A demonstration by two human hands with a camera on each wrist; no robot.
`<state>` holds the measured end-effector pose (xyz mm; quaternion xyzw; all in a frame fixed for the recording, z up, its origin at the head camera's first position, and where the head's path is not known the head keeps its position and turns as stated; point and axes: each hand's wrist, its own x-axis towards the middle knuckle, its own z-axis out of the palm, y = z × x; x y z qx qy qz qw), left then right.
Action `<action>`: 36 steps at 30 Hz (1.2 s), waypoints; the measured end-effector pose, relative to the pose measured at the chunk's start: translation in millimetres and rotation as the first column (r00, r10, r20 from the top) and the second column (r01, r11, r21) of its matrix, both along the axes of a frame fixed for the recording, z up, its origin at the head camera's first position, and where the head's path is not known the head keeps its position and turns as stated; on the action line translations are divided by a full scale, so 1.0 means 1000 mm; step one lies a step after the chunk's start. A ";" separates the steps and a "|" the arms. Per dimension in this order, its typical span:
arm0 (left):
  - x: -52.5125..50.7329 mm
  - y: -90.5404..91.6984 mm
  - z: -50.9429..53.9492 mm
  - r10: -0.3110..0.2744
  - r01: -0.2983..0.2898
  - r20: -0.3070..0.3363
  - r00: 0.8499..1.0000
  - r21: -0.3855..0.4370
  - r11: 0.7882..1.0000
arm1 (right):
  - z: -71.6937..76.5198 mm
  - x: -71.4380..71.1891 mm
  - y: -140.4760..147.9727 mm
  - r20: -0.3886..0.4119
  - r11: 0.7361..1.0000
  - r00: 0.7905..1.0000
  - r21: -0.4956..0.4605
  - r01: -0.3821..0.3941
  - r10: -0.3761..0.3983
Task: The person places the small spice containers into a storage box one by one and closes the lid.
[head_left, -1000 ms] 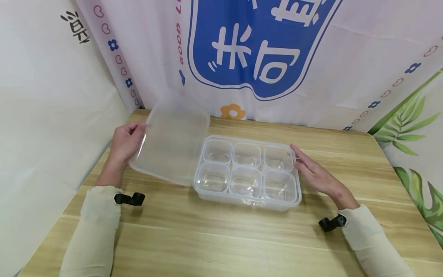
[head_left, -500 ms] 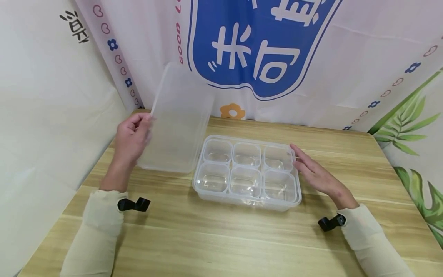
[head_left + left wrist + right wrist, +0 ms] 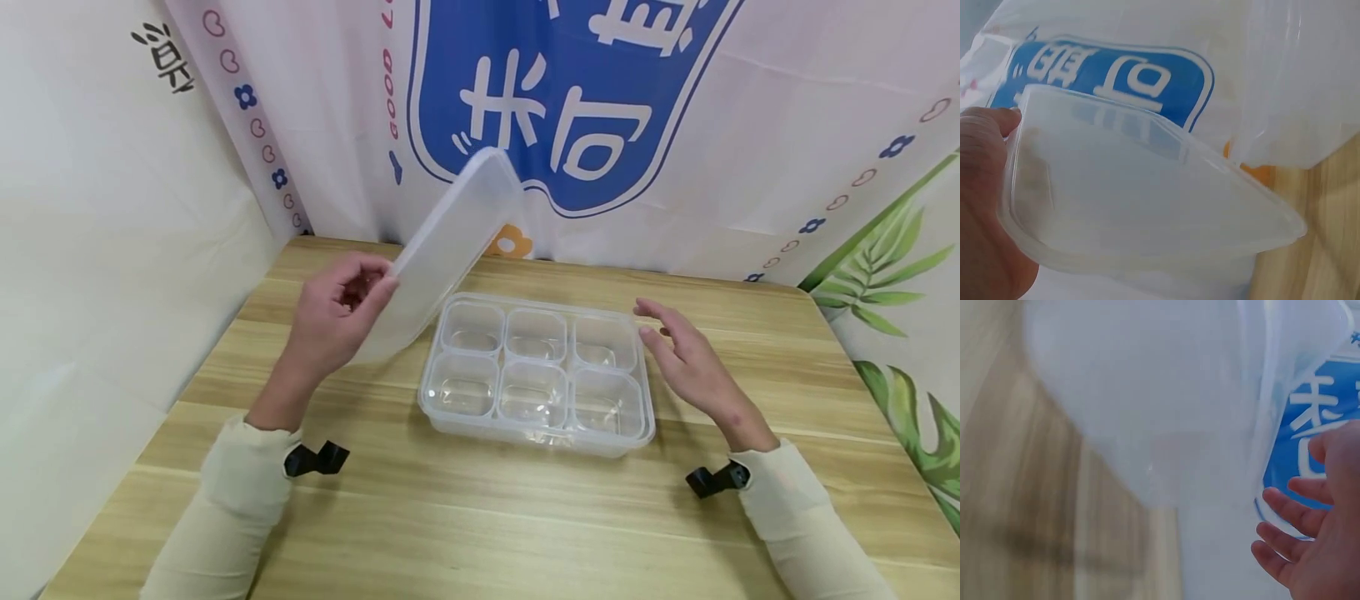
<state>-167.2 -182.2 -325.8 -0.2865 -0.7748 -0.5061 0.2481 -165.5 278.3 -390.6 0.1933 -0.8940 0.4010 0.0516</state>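
Observation:
A clear plastic container (image 3: 525, 430) sits on the table, with several small clear cups in two rows inside it. My left hand (image 3: 333, 312) pinches the edge of a translucent lid (image 3: 442, 250) between thumb and fingers. The lid is tilted up steeply, to the left of the container and behind its left end. In the left wrist view the lid (image 3: 1129, 187) spreads out from the thumb. My right hand (image 3: 690, 358) is off the container's right end, fingers loosely bent and holding nothing. The right wrist view shows the same hand (image 3: 1322, 519) with fingers spread.
The wooden table (image 3: 480, 517) carries the container near its middle. Behind it hangs a cloth (image 3: 750, 167) printed with a blue sign. White sheeting (image 3: 112, 208) closes off the left side, and a leaf-patterned cloth (image 3: 885, 283) hangs at the right.
My left hand has moved right, lifting the lid and tipping it up on edge. My right hand has come away from the container's right rim. The container has stayed put.

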 end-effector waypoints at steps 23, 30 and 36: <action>0.024 0.064 -0.014 -0.369 0.086 -0.450 0.813 -0.534 0.841 | 0.039 0.015 -0.037 0.206 0.739 0.959 -0.674 -0.005 0.195; 0.032 0.078 -0.023 -0.417 0.031 -0.518 0.746 -0.600 0.800 | 0.037 0.022 -0.034 0.345 0.700 0.923 -0.702 0.133 0.171; 0.033 0.082 -0.029 -0.430 0.025 -0.502 0.751 -0.628 0.778 | 0.032 0.026 -0.031 0.372 0.588 0.892 -0.792 0.161 0.257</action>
